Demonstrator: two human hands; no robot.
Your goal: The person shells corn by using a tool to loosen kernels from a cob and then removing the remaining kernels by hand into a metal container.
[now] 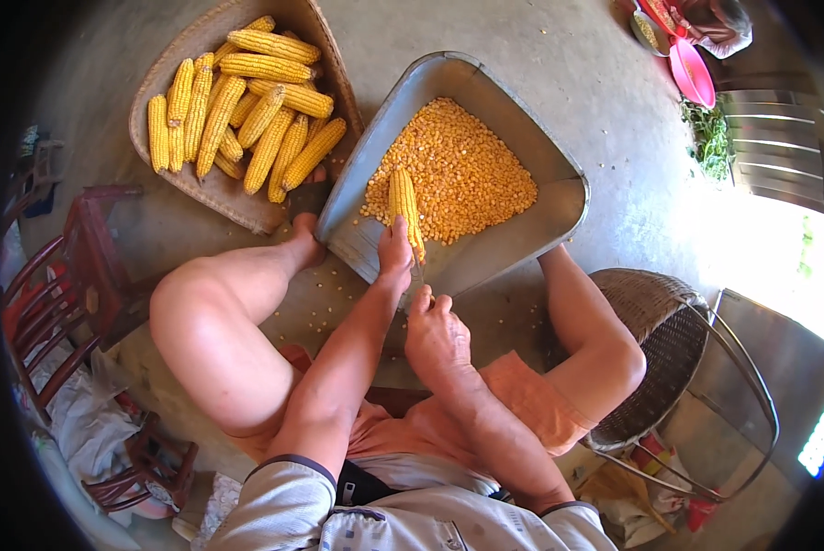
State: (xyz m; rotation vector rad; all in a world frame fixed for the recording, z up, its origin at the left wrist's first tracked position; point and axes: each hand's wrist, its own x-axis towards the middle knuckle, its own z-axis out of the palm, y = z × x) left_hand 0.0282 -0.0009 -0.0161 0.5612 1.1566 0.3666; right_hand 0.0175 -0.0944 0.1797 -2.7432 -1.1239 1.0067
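My left hand grips the lower part of a yellow ear of corn, which points away from me over a grey metal scoop-shaped pan. In my right hand is the handle of a thin metal tool; its exact kind is hard to make out. The tool's tip meets the near end of the ear. A heap of loose corn kernels covers much of the pan's floor. To the left, a woven basket tray holds several whole ears of corn.
A dark wicker basket with a long handle lies tipped at the right. Wooden chairs stand on the left. Another person is at the top right beside a pink basin. Stray kernels dot the concrete floor.
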